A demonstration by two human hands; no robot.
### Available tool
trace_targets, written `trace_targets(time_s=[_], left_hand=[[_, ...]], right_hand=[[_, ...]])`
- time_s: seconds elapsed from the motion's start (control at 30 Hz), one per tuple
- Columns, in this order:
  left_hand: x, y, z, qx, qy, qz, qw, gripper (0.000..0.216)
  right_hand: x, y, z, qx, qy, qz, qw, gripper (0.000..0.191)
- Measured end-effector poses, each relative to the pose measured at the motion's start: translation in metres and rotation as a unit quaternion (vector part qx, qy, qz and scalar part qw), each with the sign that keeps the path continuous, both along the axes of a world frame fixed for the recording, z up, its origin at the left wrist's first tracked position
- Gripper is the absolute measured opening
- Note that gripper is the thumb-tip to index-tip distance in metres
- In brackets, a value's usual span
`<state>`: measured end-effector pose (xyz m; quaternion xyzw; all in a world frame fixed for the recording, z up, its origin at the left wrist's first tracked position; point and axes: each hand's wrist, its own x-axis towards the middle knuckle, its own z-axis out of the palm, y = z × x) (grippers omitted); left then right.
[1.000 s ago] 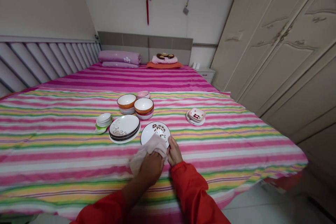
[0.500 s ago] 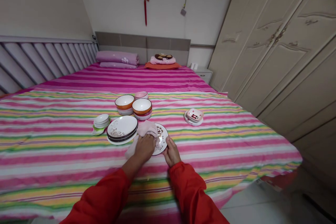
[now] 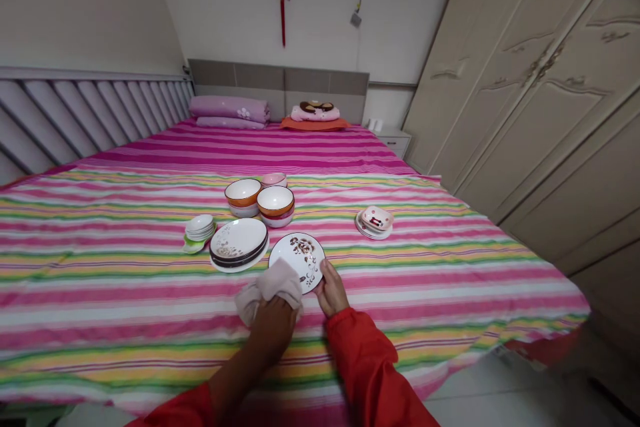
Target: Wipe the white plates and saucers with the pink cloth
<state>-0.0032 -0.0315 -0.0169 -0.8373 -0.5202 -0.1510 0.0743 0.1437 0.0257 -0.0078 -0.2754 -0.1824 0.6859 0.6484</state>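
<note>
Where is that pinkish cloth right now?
In the head view, the pinkish cloth is bunched in the left hand on the striped bedspread, at the lower-left edge of the floral white plate that the right hand touches.

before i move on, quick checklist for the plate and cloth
Right hand on the floral plate: ok, at its rim.
Cloth in left hand: ok, bunched in the fingers.
Cloth clear of the plate: not ok, it overlaps the lower edge.
Plate face clean: cannot tell, too small to see.
Gap to the plate stack: cannot tell, the edges nearly meet.
</note>
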Motion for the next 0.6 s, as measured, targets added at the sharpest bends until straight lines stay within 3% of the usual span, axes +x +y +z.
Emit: trace_targets(time_s=[0.1, 0.27, 0.43, 0.6], left_hand=[[0.015, 0.001, 0.002, -0.013, -0.01, -0.037, 0.999, 0.026], [0.04, 0.02, 0.022, -0.043, -0.035, -0.067, 0.996, 0.028], [0.056, 0.051, 0.043, -0.058, -0.031, -0.044, 0.997, 0.03], [0.052, 0.079, 0.055, -0.057, -0.007, -0.014, 0.998, 0.029]], right_hand=[[0.001, 0.001, -0.001, -0.024, -0.008, -0.008, 1.0, 0.03], [0.003, 0.001, 0.0, -0.046, -0.025, -0.02, 0.998, 0.025], [0.004, 0.002, 0.003, -0.005, -0.008, -0.006, 1.0, 0.026], [0.003, 0.005, -0.002, -0.003, 0.013, 0.004, 1.0, 0.023]])
